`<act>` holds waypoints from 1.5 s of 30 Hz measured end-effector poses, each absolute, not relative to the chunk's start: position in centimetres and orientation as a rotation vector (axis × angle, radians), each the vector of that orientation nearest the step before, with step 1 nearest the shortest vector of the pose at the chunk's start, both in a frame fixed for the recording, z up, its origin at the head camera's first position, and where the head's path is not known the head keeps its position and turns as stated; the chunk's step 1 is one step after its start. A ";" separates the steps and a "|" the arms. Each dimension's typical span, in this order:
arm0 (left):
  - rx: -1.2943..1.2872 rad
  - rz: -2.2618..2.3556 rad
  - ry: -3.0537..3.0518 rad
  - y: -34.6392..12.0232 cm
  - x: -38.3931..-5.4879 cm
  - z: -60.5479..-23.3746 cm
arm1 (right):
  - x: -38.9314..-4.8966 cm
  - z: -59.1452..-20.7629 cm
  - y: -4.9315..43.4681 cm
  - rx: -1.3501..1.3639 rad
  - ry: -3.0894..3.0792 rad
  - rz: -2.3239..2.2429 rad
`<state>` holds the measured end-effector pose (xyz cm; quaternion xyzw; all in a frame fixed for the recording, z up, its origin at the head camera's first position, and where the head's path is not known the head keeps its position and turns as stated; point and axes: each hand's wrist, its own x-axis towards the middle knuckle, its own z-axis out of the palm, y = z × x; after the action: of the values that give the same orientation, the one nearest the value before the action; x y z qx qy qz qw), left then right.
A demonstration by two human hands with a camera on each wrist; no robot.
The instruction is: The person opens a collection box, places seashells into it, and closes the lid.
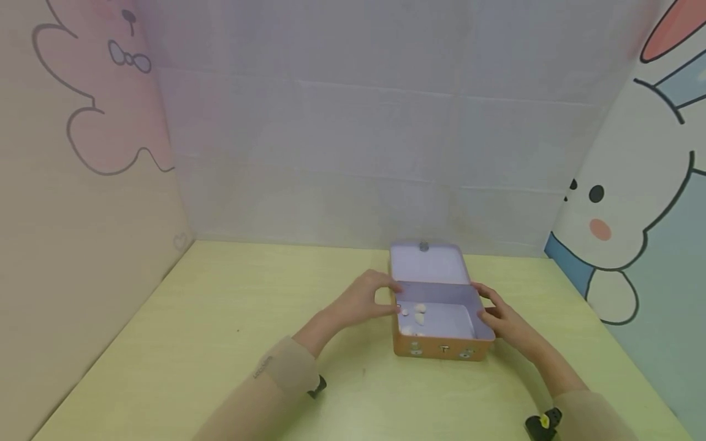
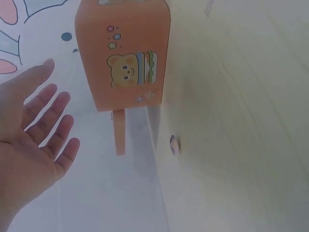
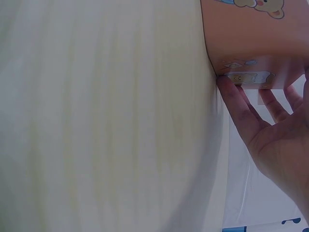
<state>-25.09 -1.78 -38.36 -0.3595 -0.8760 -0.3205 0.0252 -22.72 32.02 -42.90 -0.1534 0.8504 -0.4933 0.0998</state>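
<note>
An orange tin case with a lavender inside stands on the table, its lid raised at the back. Several small whitish pieces like seashells lie in its left part. My left hand is at the case's left rim, thumb and forefinger apart; the left wrist view shows loosely spread fingers. Against the right side rests my right hand, its fingertips touching the tin wall in the right wrist view. A small oval purple-and-beige thing lies on the table left of the case.
The pale yellow table extends around the case. A light sheet hangs behind it. Side walls carry cartoon pictures, a rabbit on the right among them.
</note>
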 end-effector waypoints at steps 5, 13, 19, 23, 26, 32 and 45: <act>-1.161 -1.000 -2.710 -3.3 -25.7 -38.4 | -22.6 -42.9 32.0 -0.433 2.528 -1.446; -1.155 -0.970 -2.778 -5.4 -26.4 -38.7 | -22.5 -42.7 32.0 -0.443 2.514 -1.461; -1.190 -0.951 -2.797 -6.3 -27.4 -39.5 | -22.6 -42.8 32.0 -0.425 2.515 -1.452; -1.195 -0.971 -2.825 -6.6 -27.8 -39.8 | -22.6 -42.8 32.0 -0.406 2.521 -1.443; -1.182 -0.974 -2.866 -6.9 -28.0 -40.1 | -22.6 -42.8 32.0 -0.393 2.522 -1.436; -1.130 -0.930 -2.965 -7.2 -28.7 -41.2 | -22.7 -42.8 32.0 -0.374 2.521 -1.425; -1.130 -0.984 -3.089 -7.4 -29.1 -42.2 | -22.8 -42.7 31.9 -0.400 2.499 -1.442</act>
<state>-29.14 -7.41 -42.15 -0.3257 -0.8902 -0.2836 -0.1453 -22.83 31.92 -42.75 -0.1364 0.8524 -0.4918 0.1141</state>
